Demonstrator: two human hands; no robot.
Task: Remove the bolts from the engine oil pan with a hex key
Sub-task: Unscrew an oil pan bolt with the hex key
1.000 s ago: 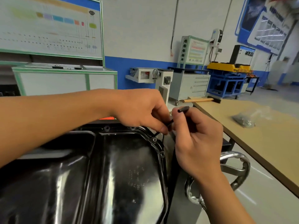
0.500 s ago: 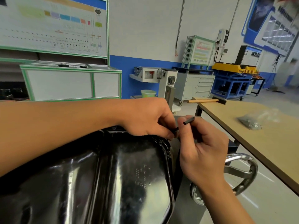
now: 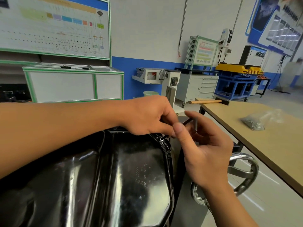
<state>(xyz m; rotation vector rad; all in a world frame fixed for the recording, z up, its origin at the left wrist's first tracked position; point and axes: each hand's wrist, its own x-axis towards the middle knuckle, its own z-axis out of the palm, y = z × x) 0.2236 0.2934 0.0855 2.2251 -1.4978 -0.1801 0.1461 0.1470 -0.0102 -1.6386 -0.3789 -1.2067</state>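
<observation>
The glossy black oil pan (image 3: pixel 131 177) fills the lower left of the head view. A bolt (image 3: pixel 161 139) sits in the flange at its far right corner, and another bolt (image 3: pixel 168 153) lies further along the right edge. The black L-shaped hex key (image 3: pixel 188 121) is seated in the corner bolt and rises up to the right. My left hand (image 3: pixel 147 115) reaches across the pan and pinches the key's shaft just above the bolt. My right hand (image 3: pixel 206 154) holds the key's bent outer end among its fingers, with the thumb lifted off and pointing up.
A wooden table (image 3: pixel 270 145) runs along the right, bearing a plastic bag of hardware (image 3: pixel 255 122) and a wooden-handled hammer (image 3: pixel 205 101). A chrome handwheel (image 3: pixel 244 171) sticks out below my right wrist. Cabinets and training stands line the far wall.
The key's outer end has swung from pointing up-left to hanging down by my right fingers. My right thumb has come off the key and the fingers have loosened. My left hand stays at the bolt.
</observation>
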